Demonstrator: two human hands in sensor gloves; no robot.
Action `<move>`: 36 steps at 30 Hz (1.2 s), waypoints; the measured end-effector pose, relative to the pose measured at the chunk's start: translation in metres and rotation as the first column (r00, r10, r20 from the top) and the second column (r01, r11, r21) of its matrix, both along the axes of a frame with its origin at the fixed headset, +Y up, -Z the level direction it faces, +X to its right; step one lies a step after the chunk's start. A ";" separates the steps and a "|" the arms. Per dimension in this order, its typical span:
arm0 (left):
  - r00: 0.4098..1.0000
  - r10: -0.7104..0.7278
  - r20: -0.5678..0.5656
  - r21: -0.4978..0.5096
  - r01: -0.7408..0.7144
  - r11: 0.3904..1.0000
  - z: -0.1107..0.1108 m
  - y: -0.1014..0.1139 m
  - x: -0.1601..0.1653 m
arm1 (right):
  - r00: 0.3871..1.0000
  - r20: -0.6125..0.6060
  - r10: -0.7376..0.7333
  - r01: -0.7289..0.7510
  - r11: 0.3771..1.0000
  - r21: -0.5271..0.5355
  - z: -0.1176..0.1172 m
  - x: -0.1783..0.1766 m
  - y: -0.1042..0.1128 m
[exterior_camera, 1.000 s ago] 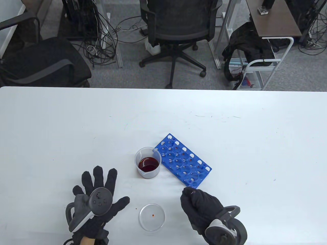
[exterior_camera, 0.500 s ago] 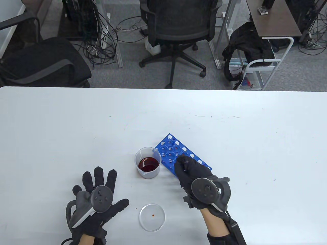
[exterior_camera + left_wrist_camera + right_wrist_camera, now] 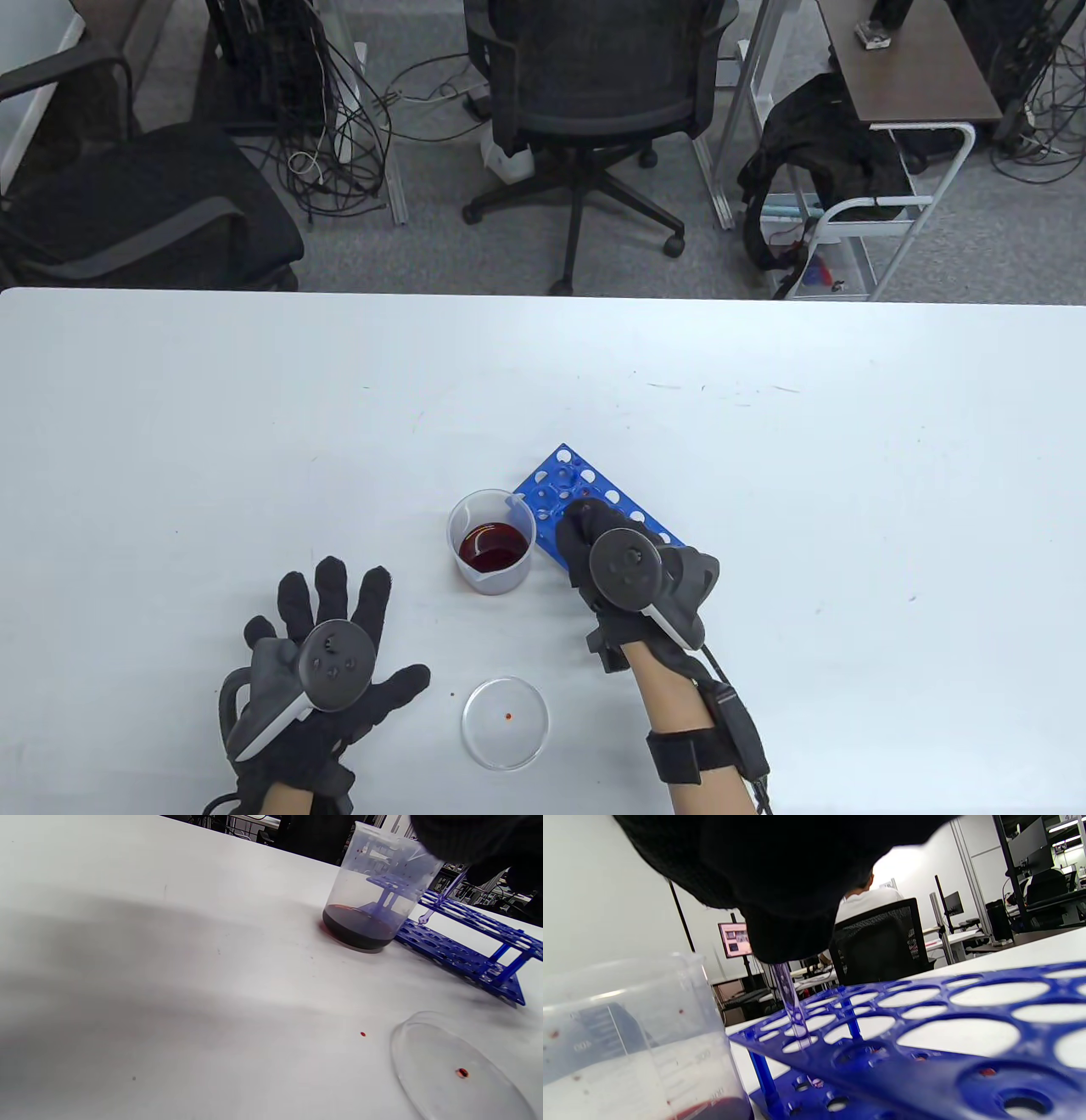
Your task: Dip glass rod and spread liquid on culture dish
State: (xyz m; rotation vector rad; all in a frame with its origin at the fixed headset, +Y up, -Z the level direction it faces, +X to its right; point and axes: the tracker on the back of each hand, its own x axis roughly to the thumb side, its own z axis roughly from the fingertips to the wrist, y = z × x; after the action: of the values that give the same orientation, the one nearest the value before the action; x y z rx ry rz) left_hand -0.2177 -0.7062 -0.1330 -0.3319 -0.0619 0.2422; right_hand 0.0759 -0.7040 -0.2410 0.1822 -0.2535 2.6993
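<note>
My right hand [image 3: 579, 525] hovers over the near-left part of the blue tube rack [image 3: 560, 482] and pinches a thin glass rod [image 3: 791, 1005]. The rod hangs down from my fingertips [image 3: 785, 938] through a rack hole at that corner; it also shows in the left wrist view [image 3: 442, 895]. The plastic beaker [image 3: 491, 541] of dark red liquid stands just left of the rack. The clear culture dish [image 3: 505, 722] lies near the front edge with one red dot in it. My left hand [image 3: 329, 632] rests flat on the table, fingers spread, left of the dish.
A small red drop [image 3: 362, 1034] lies on the white table [image 3: 848, 475] just left of the dish. Office chairs, cables and a cart stand beyond the far edge.
My right hand has moved from beside the dish up and to the left, over the rack next to the beaker. My left hand has stayed put.
</note>
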 end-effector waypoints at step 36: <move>0.988 -0.015 0.152 0.042 0.009 0.999 0.009 0.001 0.026 | 0.935 -0.317 0.159 -0.193 0.978 -0.079 0.112 0.035 0.026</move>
State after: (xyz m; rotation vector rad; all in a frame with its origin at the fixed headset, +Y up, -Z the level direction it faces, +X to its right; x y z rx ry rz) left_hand -0.1914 -0.7051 -0.1236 -0.3093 -0.2150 0.2030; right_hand 0.1107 -0.6781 -0.1288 0.6160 0.0063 2.7982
